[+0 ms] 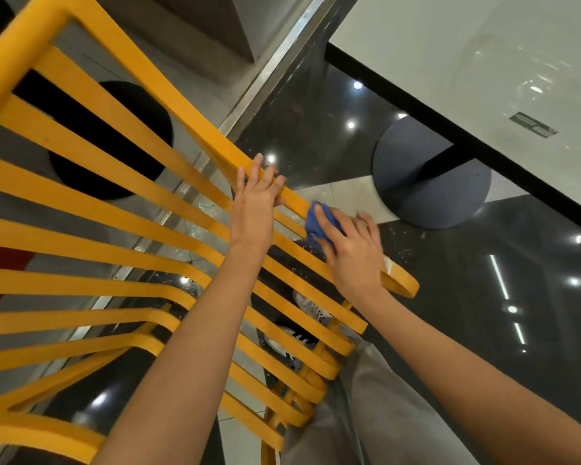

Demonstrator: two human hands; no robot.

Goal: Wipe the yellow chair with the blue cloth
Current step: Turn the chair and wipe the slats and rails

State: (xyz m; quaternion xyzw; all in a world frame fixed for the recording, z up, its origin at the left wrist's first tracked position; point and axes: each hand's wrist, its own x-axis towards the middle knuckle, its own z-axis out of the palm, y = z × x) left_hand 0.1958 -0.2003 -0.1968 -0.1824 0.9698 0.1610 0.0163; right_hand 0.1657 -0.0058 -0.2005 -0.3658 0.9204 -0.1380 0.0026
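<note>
Your left hand: fingers curled together over the top rail of the yellow chair | your right hand: fingers spread, pressing the blue cloth on the same rail | cloth: bunched under your right fingertips, just beside the left fingers | chair: slats under both forearms

left hand gripping, right hand pressing
</note>
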